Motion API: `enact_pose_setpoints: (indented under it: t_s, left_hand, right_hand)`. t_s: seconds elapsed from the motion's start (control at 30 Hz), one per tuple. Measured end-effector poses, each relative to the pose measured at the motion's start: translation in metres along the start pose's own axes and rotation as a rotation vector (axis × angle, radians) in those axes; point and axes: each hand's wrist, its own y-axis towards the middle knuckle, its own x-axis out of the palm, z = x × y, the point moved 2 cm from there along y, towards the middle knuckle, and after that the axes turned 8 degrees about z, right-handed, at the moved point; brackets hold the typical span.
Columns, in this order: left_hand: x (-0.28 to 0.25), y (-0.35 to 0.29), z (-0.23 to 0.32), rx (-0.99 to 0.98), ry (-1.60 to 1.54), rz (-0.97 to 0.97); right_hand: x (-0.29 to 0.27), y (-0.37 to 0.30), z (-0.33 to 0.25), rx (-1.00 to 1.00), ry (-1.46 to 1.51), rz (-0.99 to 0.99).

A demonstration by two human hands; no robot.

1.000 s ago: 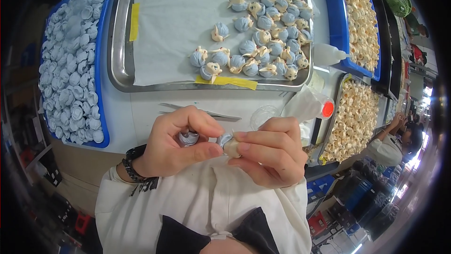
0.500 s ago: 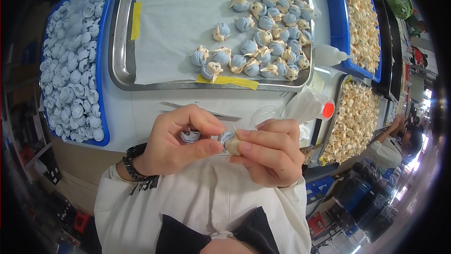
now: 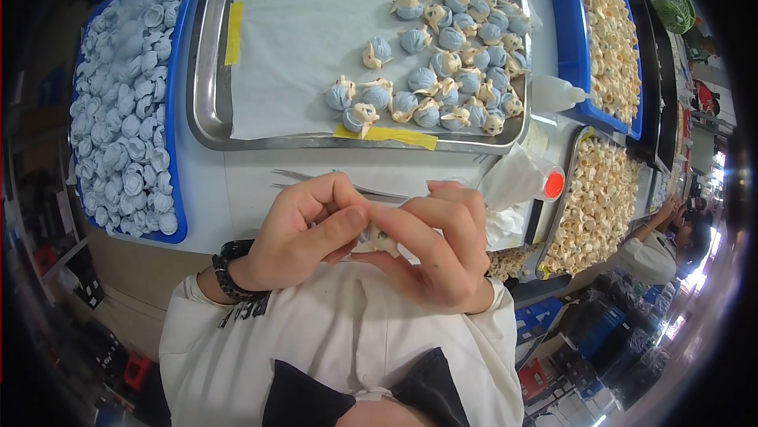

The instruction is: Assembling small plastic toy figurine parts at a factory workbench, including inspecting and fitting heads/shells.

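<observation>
Left hand (image 3: 296,234) is pinching, thumb and index pressed together at the left side of the small head (image 3: 380,244); right hand (image 3: 438,249) has the other side, index across the top, thumb below. Change over the last second: the gap between the hands has closed, fingertips now meet, and the head has turned so a painted eye shows. The blue curl seen in the left hand's curled fingers half a second ago is hidden now; can't tell if it's still there. For the work in hand, I read that as both hands bearing on one head, contact itself covered by fingers. Just beyond the fingers, tweezers (image 3: 383,193) lie on the desk (image 3: 245,206), partly behind the hands. The clear dish visible earlier is now behind the right hand. Past the tweezers: steel tray (image 3: 207,103) with white sheet (image 3: 300,48), yellow tape (image 3: 387,137), and blue-and-cream heads (image 3: 422,78) crowded on its right side. Left: blue bin (image 3: 178,166) of pale blue curls (image 3: 130,127). Right: red-capped bottle (image 3: 553,185) near the right hand, squeeze bottle (image 3: 553,94) farther up; both sit between the hands and the cream parts (image 3: 592,206), so they look like the main obstruction that side. Co-worker (image 3: 647,245) well apart at far right.
</observation>
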Motion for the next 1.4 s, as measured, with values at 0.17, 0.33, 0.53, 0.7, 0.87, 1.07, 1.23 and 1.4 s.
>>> enact_pose_setpoints:
  t_s: [0.17, 0.33, 0.53, 0.7, 0.87, 1.07, 1.23, 1.4]
  left_hand:
    - [0.002, 0.001, -0.004, 0.033, 0.080, 0.059]
    - [-0.005, -0.008, 0.002, 0.116, 0.128, 0.173]
    - [-0.003, -0.061, 0.033, 0.377, 0.131, -0.031]
    - [0.001, -0.066, 0.024, 0.389, 0.110, 0.106]
    - [-0.005, -0.053, 0.026, 0.364, 0.145, 0.119]
    - [-0.009, -0.070, 0.026, 0.332, 0.200, 0.060]
    - [0.000, -0.049, 0.035, 0.313, 0.225, -0.036]
    - [0.011, -0.070, 0.026, 0.289, 0.281, -0.016]
  right_hand:
    - [0.005, 0.002, 0.004, 0.114, 0.040, -0.076]
    - [0.006, 0.002, 0.011, 0.139, 0.067, -0.151]
    - [0.019, 0.023, 0.035, 0.096, -0.308, -0.170]
    - [0.032, 0.027, 0.034, 0.101, -0.537, -0.238]
    - [0.037, 0.026, 0.049, 0.149, -0.633, -0.186]
    - [0.038, 0.022, 0.042, 0.128, -0.562, -0.194]
    - [-0.003, 0.015, 0.018, 0.185, -0.413, -0.132]
    - [-0.105, -0.024, -0.002, 0.181, -0.674, 0.279]
